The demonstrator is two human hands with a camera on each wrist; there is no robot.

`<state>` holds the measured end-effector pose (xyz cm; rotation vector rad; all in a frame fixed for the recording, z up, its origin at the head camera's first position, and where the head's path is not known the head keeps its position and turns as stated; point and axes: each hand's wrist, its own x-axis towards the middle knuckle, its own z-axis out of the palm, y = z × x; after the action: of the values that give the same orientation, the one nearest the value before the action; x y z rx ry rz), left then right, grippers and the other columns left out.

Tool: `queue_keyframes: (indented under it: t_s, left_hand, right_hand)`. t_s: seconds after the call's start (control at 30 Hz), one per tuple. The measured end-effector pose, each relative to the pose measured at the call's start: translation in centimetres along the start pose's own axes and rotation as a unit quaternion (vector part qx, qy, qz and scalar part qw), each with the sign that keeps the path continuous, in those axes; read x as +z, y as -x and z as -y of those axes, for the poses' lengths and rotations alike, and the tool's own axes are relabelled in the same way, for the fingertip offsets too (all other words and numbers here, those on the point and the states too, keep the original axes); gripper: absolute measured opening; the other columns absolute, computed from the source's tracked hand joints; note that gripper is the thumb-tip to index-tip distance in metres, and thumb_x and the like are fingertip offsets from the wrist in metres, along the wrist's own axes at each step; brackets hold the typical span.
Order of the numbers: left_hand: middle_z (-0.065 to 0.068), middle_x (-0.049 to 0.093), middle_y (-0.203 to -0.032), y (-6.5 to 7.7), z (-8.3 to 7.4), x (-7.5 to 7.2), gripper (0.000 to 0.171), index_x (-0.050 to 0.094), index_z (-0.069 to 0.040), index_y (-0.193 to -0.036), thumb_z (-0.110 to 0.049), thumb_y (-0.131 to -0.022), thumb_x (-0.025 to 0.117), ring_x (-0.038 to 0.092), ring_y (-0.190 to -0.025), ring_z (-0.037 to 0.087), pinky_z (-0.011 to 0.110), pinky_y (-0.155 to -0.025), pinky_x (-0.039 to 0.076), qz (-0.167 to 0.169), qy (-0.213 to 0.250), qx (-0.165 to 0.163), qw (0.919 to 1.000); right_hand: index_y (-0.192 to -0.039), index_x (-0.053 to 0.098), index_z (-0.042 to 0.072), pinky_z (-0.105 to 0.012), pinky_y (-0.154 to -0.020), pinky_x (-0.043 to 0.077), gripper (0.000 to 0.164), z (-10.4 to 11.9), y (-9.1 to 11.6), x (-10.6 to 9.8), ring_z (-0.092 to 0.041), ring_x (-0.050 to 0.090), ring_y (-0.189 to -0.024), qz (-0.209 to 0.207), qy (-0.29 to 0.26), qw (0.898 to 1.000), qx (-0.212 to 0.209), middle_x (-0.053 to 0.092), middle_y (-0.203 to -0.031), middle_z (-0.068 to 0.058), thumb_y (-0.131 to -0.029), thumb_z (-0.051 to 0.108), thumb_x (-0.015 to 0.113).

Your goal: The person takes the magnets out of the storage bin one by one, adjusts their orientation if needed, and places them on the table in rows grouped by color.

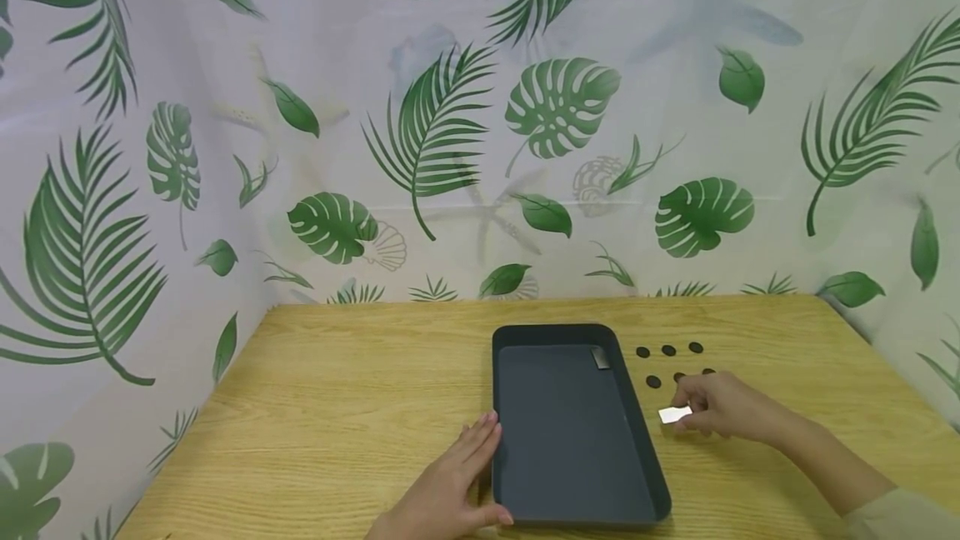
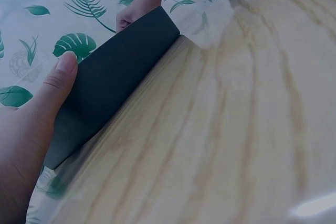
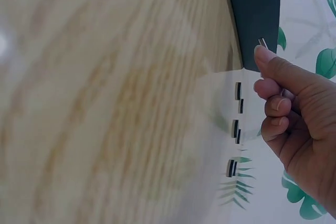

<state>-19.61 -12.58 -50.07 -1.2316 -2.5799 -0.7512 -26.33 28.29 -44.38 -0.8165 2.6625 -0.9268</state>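
Note:
A dark grey baking tray [image 1: 570,440] lies flat on the wooden table. My left hand [image 1: 450,482] rests against its left side, fingers straight along the wall and thumb at the near corner. The left wrist view shows the thumb [image 2: 59,85] on the tray's outer wall. Right of the tray, my right hand [image 1: 731,411] pinches a small shiny rectangular plate [image 1: 675,414] between thumb and fingers, just above the table. In the right wrist view that plate [image 3: 263,42] appears edge-on. Inside the tray, a similar small plate [image 1: 601,358] lies near the far right corner.
Several small black discs [image 1: 668,350] lie in two rows on the table right of the tray; the right hand partly hides the nearer row. Wooden tabletop [image 1: 360,390] extends left of the tray. A leaf-patterned cloth [image 1: 450,148] hangs behind and at the sides.

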Motion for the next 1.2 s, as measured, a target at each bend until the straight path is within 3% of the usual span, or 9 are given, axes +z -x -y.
queue_keyframes:
  t_s: [0.2, 0.47, 0.7, 0.93, 1.2]
  left_hand:
    - [0.021, 0.020, -0.154, 0.0, 0.0, -0.1, 0.096, 0.025, 0.007, -0.146, -0.068, -0.086, 0.035, 0.023, -0.142, 0.030, 0.044, -0.112, 0.029, -0.002, -0.002, 0.004, 1.0000]
    - [0.020, 0.020, -0.154, 0.0, 0.0, 0.0, 0.097, 0.025, 0.007, -0.146, -0.068, -0.086, 0.036, 0.023, -0.142, 0.029, 0.043, -0.112, 0.030, -0.003, -0.005, -0.001, 1.0000]
    - [0.020, 0.020, -0.155, 0.0, 0.1, 0.1, 0.096, 0.025, 0.006, -0.146, -0.067, -0.086, 0.037, 0.022, -0.142, 0.028, 0.042, -0.112, 0.029, -0.003, -0.005, 0.000, 1.0000]
    - [0.019, 0.018, -0.155, 0.0, 0.1, 0.0, 0.094, 0.024, 0.005, -0.147, -0.064, -0.086, 0.042, 0.022, -0.143, 0.027, 0.041, -0.113, 0.029, 0.003, -0.002, -0.006, 1.0000]
    - [0.021, 0.019, -0.154, -0.1, 0.1, 0.1, 0.095, 0.024, 0.007, -0.146, -0.066, -0.086, 0.038, 0.022, -0.142, 0.028, 0.043, -0.112, 0.029, -0.001, -0.009, 0.002, 1.0000]
  right_hand:
    - [-0.092, 0.063, 0.004, -0.022, -0.042, 0.044, 0.022, -1.0, -0.1, 0.0, 0.000, 0.044, -0.046, -0.008, 0.007, 1.000, 0.015, 0.052, -0.060, 0.008, -0.081, 0.020, 0.074]
    - [-0.086, 0.065, 0.007, -0.018, -0.047, 0.037, 0.021, -2.2, -0.2, 0.3, 0.002, 0.041, -0.053, -0.017, 0.024, 1.000, 0.000, 0.051, -0.062, 0.011, -0.078, 0.021, 0.077]
    - [-0.088, 0.065, 0.004, -0.017, -0.039, 0.035, 0.021, -2.8, -0.2, 0.4, 0.001, 0.038, -0.044, -0.007, -0.019, 1.000, 0.017, 0.052, -0.058, 0.010, -0.079, 0.020, 0.076]
    - [-0.088, 0.067, 0.008, -0.017, -0.044, 0.038, 0.020, -2.9, -0.4, 1.0, 0.004, 0.042, -0.050, -0.008, -0.016, 1.000, -0.022, 0.054, -0.060, 0.012, -0.078, 0.022, 0.077]
    - [-0.087, 0.065, 0.010, -0.016, -0.045, 0.036, 0.019, -3.0, 0.1, 1.0, 0.004, 0.040, -0.052, -0.021, -0.018, 0.999, -0.030, 0.050, -0.061, 0.014, -0.079, 0.023, 0.077]
